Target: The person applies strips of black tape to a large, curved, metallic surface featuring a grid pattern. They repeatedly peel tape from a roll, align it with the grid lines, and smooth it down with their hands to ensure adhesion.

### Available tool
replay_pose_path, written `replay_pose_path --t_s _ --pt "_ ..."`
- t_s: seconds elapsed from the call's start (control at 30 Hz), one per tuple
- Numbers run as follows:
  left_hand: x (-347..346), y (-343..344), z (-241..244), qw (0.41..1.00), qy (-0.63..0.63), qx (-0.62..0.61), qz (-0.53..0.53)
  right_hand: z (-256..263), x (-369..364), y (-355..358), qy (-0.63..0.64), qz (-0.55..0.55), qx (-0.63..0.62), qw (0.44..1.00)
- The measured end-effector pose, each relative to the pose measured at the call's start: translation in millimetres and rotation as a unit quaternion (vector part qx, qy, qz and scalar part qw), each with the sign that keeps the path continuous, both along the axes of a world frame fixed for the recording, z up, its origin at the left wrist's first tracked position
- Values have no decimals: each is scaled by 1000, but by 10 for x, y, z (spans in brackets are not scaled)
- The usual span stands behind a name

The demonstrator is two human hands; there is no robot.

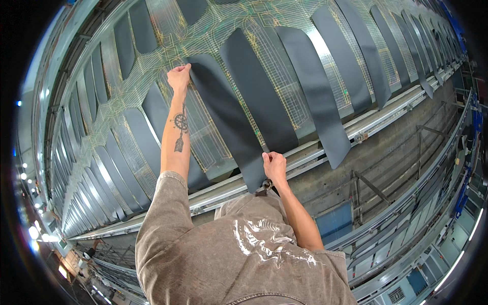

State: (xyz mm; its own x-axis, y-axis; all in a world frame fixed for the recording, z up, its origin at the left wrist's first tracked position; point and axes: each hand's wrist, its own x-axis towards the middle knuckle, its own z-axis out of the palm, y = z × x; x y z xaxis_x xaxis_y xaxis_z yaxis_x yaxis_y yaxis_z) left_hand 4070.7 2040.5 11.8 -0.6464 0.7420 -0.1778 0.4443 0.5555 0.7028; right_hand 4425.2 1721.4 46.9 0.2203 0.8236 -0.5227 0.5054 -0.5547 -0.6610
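Observation:
A long dark grey panel of fabric-like sheet (pixel 228 110) lies slantwise across the long table (pixel 213 152), which is covered with yellow and green layout lines. My left hand (pixel 179 77) pinches the panel's far corner between thumb and fingers. Lower down, my right hand (pixel 274 166) grips the panel's right edge near its near end. That end hangs over the metal rail (pixel 305 156) and reaches the front of my shirt. Just right of it, a second dark panel (pixel 257 87) lies flat on the marked surface.
Several similar panels line both sides of the table; one (pixel 320 99) overhangs the rail to the right. A clamp-like fitting (pixel 359 137) sits on that rail. Metal framing (pixel 371 187) and another long table with dark panels (pixel 404 213) stand at the right.

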Motion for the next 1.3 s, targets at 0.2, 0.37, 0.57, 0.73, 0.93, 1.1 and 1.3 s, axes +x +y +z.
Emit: replay_pose_path --t_s 0.2,0.37,0.57,0.73,0.93,1.1,1.3 --pt "21 -15 53 1000 6 -6 -5 14 -7 5 0 -2 -11 1000" --pt "-35 -22 31 1000 16 -6 -5 3 -21 -4 -1 -2 -1 1000" --pt "49 0 32 1000 11 -8 -10 -55 8 -21 -16 -6 17 1000" --pt "-59 -26 -106 995 88 44 -16 -37 -23 25 -42 22 18 999" --pt "775 -671 79 920 213 233 -231 171 5 -114 -35 44 54 997" --pt "1217 -1232 51 857 251 70 -444 534 129 -353 -66 115 136 982" --pt "578 70 -159 871 343 102 -337 916 315 -541 3 147 162 976"
